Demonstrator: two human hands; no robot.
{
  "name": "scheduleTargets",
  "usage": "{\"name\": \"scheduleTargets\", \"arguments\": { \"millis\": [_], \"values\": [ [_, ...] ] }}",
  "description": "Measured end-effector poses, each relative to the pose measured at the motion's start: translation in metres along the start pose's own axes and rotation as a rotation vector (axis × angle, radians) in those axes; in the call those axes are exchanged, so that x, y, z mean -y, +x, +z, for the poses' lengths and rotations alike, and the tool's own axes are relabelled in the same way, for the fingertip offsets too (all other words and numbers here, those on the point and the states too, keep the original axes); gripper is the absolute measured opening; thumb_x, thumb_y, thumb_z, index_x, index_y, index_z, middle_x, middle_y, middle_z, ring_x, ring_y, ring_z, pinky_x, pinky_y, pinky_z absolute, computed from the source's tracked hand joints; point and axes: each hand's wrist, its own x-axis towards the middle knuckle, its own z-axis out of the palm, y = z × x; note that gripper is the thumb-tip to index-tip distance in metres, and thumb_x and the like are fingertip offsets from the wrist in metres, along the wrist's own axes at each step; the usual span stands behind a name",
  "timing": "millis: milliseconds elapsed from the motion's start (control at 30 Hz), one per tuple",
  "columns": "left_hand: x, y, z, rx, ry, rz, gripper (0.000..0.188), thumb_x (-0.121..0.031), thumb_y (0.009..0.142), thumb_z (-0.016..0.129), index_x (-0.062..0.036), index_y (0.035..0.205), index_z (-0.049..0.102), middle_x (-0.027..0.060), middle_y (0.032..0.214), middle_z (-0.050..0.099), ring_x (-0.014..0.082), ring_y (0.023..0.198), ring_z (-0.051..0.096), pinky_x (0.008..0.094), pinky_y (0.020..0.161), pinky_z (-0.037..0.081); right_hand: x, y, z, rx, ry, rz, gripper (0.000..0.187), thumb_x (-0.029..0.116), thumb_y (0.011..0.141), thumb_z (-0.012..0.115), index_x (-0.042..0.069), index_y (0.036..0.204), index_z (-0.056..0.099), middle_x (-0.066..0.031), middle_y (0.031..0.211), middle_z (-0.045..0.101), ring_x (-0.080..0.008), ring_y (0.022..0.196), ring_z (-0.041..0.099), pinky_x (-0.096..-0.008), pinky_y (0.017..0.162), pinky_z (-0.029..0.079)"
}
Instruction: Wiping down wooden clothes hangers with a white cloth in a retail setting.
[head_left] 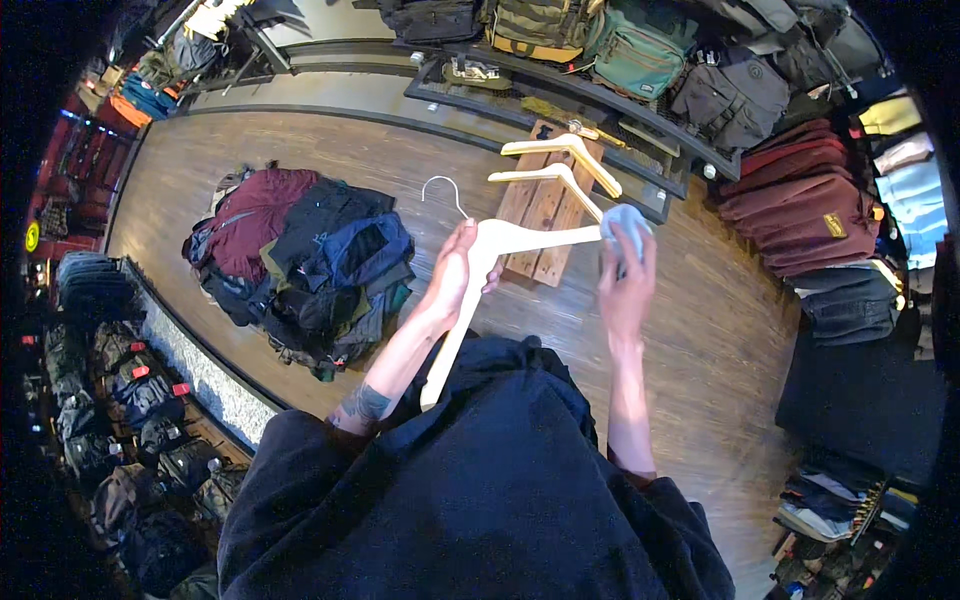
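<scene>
The left hand (455, 272) is clamped on a pale wooden coat hanger (490, 262) at its middle, just below the metal hook (445, 190), fingers wrapped round the neck with the thumb side turned toward the camera; one arm of the hanger runs down toward the person's chest over the dark garment (480, 480) worn on the body, the other arm reaches out rightward to the right hand (628, 275); that hand has its fingers closed together on a small light-blue cloth (625, 222), pressed against the far tip of the hanger (whether the cloth wraps the tip or only touches it cannot be told); taking the hanger as the landmark, two more pale wooden hangers (560, 165) lie just beyond it on a low block of wooden planks (545, 215) that stands on the wooden floor (700, 340); to the left of the hanger, well apart, a heap of jackets (300, 260) in maroon, black and navy lies on the floor; farther beyond the hanger, a dark shelf (560, 90) carries bags, among them a green bag (635, 50) and a grey bag (730, 100); to the right of the hanger, folded maroon clothing (800, 200) is stacked at the edge of the view; far to the lower left of the hanger, rows of dark bags (130, 400) sit along a grey speckled ledge (200, 370).
</scene>
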Motion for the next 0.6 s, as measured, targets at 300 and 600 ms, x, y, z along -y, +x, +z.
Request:
{"name": "scheduleTargets", "arguments": {
  "millis": [300, 600],
  "values": [
    [0.007, 0.002, 0.01, -0.058, 0.001, -0.039, 0.034, -0.039, 0.108, 0.037, -0.0077, 0.112, 0.05, 0.0034, 0.075, 0.056, 0.0129, 0.058, 0.055, 0.0259, 0.047, 0.042, 0.07, -0.031, 0.036, 0.272, 0.201, -0.23, 0.05, -0.009, 0.081, 0.064, 0.014, 0.125, 0.068, -0.0159, 0.135, 0.056, -0.0349, 0.124, 0.057, -0.0409, 0.099, 0.051],
    [0.003, 0.004, 0.005, 0.107, 0.032, 0.059, 0.029, -0.039, 0.108, 0.04, -0.0103, 0.107, 0.048, 0.0033, 0.073, 0.054, 0.0119, 0.057, 0.052, 0.0254, 0.048, 0.041, -0.003, -0.001, -0.01, 0.002, -0.03, 0.029, 0.04, -0.002, 0.091, 0.061, 0.016, 0.127, 0.066, -0.0177, 0.137, 0.053, -0.0359, 0.125, 0.056, -0.0416, 0.101, 0.05]
  ]
}}
